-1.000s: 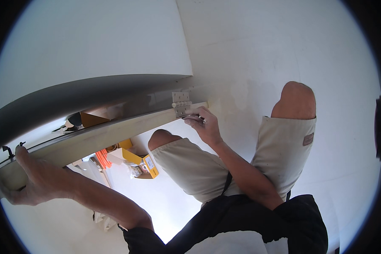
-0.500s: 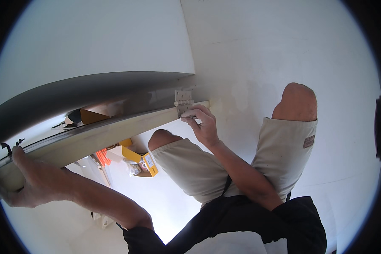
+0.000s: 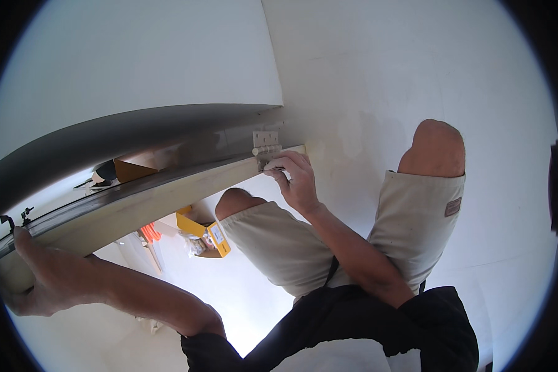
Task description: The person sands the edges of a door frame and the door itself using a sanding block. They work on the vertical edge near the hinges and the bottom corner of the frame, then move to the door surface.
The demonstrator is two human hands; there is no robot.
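Observation:
A long pale wooden door point(image 3: 155, 198) runs edge-on from the lower left to the white wall at centre. A silver hinge point(image 3: 265, 146) joins its far end to the frame. My right hand point(image 3: 296, 180) rests at that hinge, fingers pinched on a small thin metal piece against the door's edge; I cannot tell what the piece is. My left hand point(image 3: 40, 276) grips the door's near end at the lower left, thumb up over the edge. My knees in beige shorts point(image 3: 415, 217) are bent below.
A yellow box point(image 3: 206, 232) with small parts lies on the white floor under the door, with orange pieces point(image 3: 149, 232) beside it. Small black metal fittings point(image 3: 15, 218) stick up near my left hand. A grey frame point(image 3: 136, 133) curves above the door.
My right hand has shifted slightly at the hinge, fingers now closer on the door's edge. My left hand has slid a little lower along the near end.

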